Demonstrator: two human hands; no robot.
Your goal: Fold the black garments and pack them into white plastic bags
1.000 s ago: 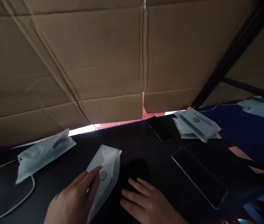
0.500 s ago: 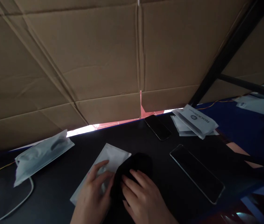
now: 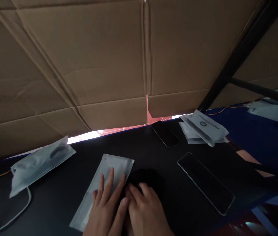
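Observation:
My left hand lies with its fingers spread flat on a frosted white zip bag, which rests on the dark table. Its thumb reaches over toward my right hand. My right hand is curled over a soft black item, which looks like folded fabric; much of it is under the hand and blends into the table. The black item sits just right of the bag. The two hands touch or nearly touch, and I cannot see what lies between them.
Right of my hands lie a large phone and a smaller phone. Printed white pouches are stacked at the back right. A filled frosted bag and a white cable are at left. A cardboard wall stands behind.
My left hand has flattened and spread over the bag, having been curled at the black item's edge. My right hand has shifted slightly down and curled more.

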